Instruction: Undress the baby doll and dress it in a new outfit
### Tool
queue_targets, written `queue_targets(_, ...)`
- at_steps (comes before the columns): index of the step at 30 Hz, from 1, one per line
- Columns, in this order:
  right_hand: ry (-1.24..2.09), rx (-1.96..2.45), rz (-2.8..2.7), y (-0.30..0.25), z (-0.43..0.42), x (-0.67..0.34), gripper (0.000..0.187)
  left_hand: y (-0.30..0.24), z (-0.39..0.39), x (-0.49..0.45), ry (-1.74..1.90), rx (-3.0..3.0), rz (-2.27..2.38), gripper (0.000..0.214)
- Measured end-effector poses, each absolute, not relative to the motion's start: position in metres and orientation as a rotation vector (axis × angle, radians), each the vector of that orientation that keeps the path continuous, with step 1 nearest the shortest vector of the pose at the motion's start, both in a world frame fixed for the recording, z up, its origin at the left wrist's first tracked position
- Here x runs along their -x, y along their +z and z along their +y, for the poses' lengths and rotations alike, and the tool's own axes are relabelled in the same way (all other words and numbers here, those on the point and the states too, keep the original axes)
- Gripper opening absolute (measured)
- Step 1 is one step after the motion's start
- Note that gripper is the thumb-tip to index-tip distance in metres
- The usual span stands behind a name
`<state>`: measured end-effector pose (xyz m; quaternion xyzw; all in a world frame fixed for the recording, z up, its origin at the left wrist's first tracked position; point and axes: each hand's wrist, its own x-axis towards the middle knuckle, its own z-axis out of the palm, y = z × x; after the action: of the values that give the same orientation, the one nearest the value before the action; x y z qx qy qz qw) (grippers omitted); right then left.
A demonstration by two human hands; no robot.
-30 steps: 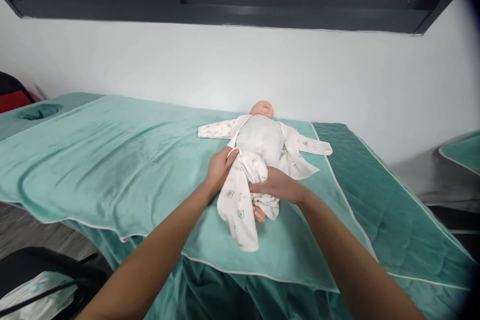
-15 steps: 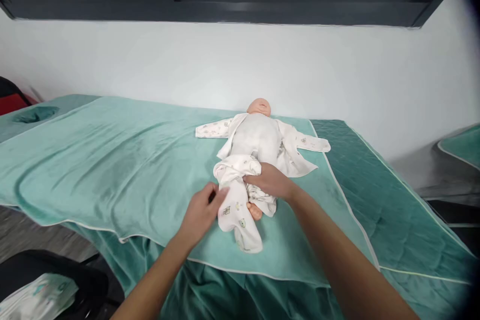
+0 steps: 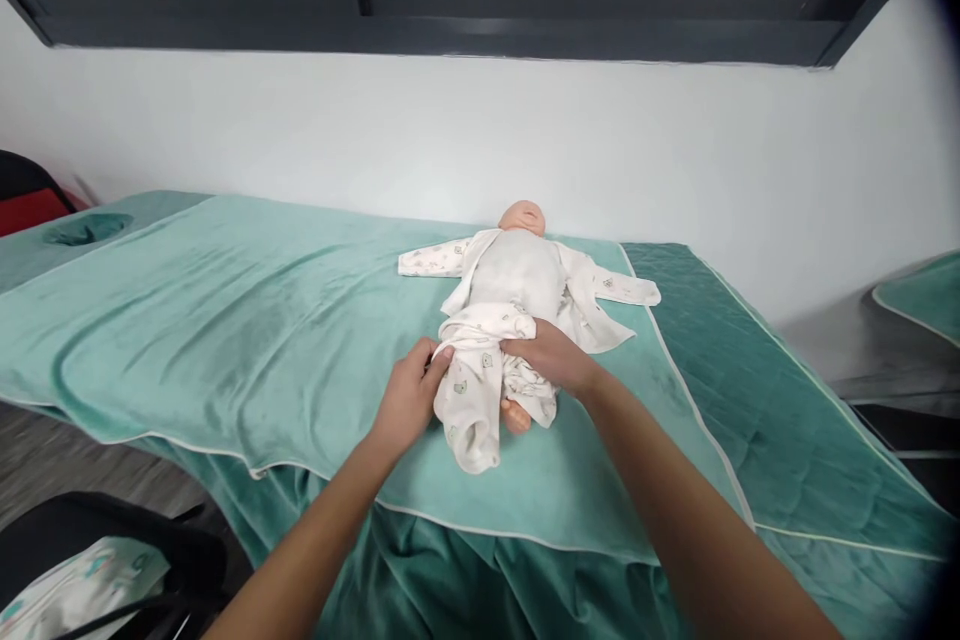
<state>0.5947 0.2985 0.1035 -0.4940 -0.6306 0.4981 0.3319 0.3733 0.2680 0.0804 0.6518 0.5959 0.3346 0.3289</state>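
gripping: the left hand (image 3: 409,395) and the right hand (image 3: 555,355) are apart from each other, each closed on the printed trousers (image 3: 469,395).
left hand: thumb and fingers pinch the outer edge of the loose trouser leg; how far they reach inside cannot be told.
right hand: thumb lies on top of the cloth, just below the bunched waistband; its other fingers are mostly hidden.
trousers: between the two hands, over the doll's legs; the long axis runs from the hips toward the person, so the waistband is the far end and the cuffs the near end.
nearer hand: left for the loose leg, where no foot shows; right for the rumpled leg, with a bare foot (image 3: 515,416) out beside its cuff.
doll (image 3: 517,270): on its back, head by the wall (image 3: 480,135), feet toward the person.
printed top (image 3: 592,295): spread open, sleeves out to both sides.
light green sheet (image 3: 225,320): under the doll, creased, overlapping a darker quilted cover (image 3: 810,420) to the right.
edges: window frame (image 3: 600,25) above, black seat (image 3: 199,545) bearing a packet (image 3: 97,580) low on the left.
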Motion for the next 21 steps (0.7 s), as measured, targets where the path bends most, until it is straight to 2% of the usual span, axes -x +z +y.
queue_targets(6,1.375,1.284,-1.659,0.107,0.296,-0.595,0.055,0.074,0.224,-0.381,0.564,-1.163,1.259,0.065)
queue_targets(9,1.393,1.296,-1.674,0.107,0.296,-0.597,0.056,0.074,0.203,-0.386,0.636,-0.983,1.131,0.064)
queue_targets(16,1.621,1.086,-1.817,0.110,0.294,-0.606,0.066,0.066,0.219,-0.396,0.933,-1.122,1.336,0.056)
queue_targets(21,1.522,1.221,-1.827,0.106,0.297,-0.605,0.057,0.066,0.257,-0.390,0.987,-1.414,1.480,0.048)
